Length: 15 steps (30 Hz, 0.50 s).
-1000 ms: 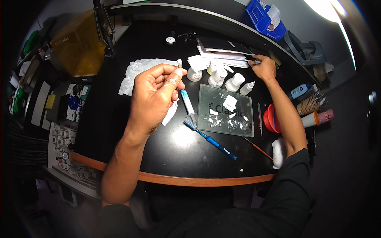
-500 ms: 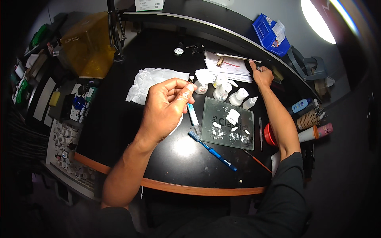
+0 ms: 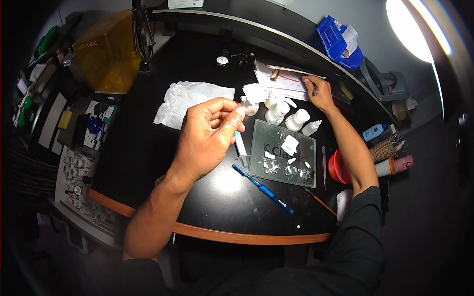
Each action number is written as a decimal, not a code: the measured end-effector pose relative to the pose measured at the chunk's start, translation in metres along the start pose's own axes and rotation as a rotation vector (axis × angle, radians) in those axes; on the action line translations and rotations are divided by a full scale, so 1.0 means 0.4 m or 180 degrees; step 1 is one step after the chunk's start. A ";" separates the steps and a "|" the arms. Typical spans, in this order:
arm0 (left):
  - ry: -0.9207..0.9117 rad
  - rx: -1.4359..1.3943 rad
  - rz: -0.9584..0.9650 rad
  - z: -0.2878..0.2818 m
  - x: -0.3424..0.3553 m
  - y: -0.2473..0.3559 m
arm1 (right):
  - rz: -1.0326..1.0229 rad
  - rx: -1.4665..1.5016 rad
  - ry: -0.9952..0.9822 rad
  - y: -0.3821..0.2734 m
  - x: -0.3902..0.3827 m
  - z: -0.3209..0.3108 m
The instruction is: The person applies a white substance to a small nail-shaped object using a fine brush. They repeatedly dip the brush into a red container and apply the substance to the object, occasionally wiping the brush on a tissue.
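Note:
My left hand [image 3: 210, 133] is raised over the middle of the black table, its thumb and forefinger pinched. What they hold is small and mostly hidden; white powder marks the thumb. My right hand [image 3: 320, 93] reaches to the far right, at the edge of some papers [image 3: 294, 85], its fingers closed round a slim dark tool [image 3: 315, 90]. Below lies a glass slab [image 3: 259, 167] with white crumbs and a folded white pad [image 3: 290, 144]. Several white bottles [image 3: 297, 120] stand behind it. A blue toothbrush [image 3: 264, 188] and a syringe [image 3: 240, 144] lie on its left.
White crumpled tissue [image 3: 190, 103] lies at the back left, near a watch [image 3: 222, 60]. A thin brush [image 3: 320, 201], a red bowl [image 3: 336, 167] and a woven cup [image 3: 382, 149] are on the right. An amber box [image 3: 106, 56] stands far left. A shelf edge [image 3: 237, 22] curves across the back.
My right hand has shifted slightly left over the papers, its fingers now curled round the dark tool. The small white-tipped piece at my left fingertips has turned mostly out of sight.

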<state>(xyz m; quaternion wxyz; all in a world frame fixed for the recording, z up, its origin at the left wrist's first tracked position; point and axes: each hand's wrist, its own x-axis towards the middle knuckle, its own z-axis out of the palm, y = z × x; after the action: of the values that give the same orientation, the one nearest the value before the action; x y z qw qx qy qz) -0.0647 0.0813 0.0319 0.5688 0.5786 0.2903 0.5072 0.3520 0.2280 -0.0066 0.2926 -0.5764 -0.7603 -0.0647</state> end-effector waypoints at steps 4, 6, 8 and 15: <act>0.0008 -0.0003 0.0001 -0.001 -0.001 0.005 | 0.1050 0.1126 0.0243 -0.016 0.005 0.015; -0.0013 0.0069 0.0007 0.002 -0.001 0.005 | 0.0836 0.1394 0.0375 0.000 0.012 0.033; -0.0028 0.0063 0.0013 0.006 -0.003 0.008 | 0.1402 0.2032 0.0422 0.020 0.022 0.033; -0.0130 0.0249 -0.0191 0.009 -0.003 -0.002 | 0.1766 0.2961 -0.0246 -0.018 0.043 0.052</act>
<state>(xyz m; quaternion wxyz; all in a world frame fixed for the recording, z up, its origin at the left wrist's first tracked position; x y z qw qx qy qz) -0.0618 0.0790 0.0311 0.5665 0.6017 0.3156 0.4663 0.3348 0.2491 -0.0131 0.4947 -0.5671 -0.5381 0.3796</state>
